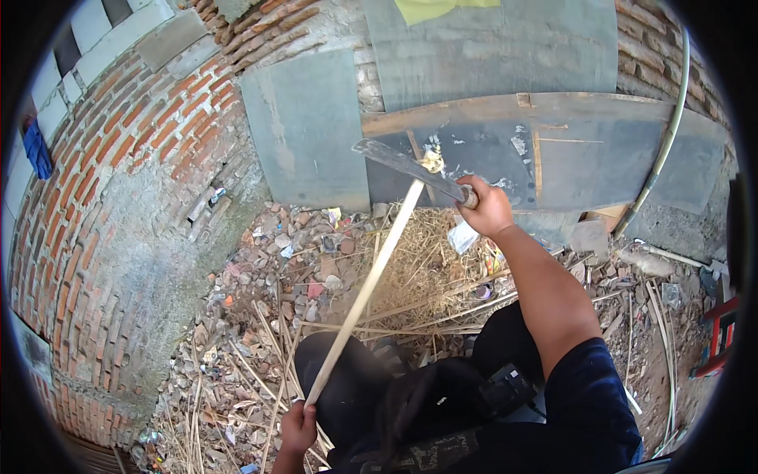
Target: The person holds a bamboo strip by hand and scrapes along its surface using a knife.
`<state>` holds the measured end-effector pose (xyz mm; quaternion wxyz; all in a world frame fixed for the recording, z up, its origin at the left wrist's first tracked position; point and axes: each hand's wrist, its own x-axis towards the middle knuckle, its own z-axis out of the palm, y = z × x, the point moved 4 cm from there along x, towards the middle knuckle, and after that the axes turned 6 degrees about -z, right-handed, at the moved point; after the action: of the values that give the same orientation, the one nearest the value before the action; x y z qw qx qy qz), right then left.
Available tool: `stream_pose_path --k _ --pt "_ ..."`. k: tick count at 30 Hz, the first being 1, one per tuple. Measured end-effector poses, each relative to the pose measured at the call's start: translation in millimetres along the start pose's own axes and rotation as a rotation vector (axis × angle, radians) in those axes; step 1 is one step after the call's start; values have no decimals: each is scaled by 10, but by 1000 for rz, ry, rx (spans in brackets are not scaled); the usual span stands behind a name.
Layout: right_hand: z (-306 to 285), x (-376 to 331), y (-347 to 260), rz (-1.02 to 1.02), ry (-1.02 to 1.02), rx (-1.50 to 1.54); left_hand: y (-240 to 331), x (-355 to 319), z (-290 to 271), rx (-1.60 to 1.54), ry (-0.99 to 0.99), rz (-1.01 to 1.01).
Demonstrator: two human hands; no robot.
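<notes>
My left hand (298,427) is closed around the near end of a long pale bamboo strip (365,292), which slants up and away to the right. In my right hand (487,207) is a machete (410,167), gripped by its short wooden handle. Its wide, dark blade points to the left and lies across the strip's far end; whether the edge touches the strip I cannot tell. Just beyond the blade, a curled pale shaving or frayed tip (432,161) shows against the dark panel.
A heap of straw-like shavings (426,272) and loose bamboo strips lies on rubble-strewn ground (237,347). Grey-green boards (304,130) lean against the wall ahead, beside a dark panel (596,162). A brick wall (118,197) rises at left; a red object (717,336) stands at right.
</notes>
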<state>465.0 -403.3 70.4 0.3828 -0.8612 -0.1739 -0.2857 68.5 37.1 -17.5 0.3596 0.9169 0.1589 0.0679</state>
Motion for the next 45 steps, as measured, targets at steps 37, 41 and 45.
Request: stream_pose_path --k 37,41,45 --pt "-144 -94 96 294 -120 220 476 -210 -198 -137 30 38" --pt "-239 -42 -145 37 18 17 270 -327 -60 -133 -27 -53" --pt "-190 -20 -467 -356 -120 -48 184 -410 3 -169 -196 -155"
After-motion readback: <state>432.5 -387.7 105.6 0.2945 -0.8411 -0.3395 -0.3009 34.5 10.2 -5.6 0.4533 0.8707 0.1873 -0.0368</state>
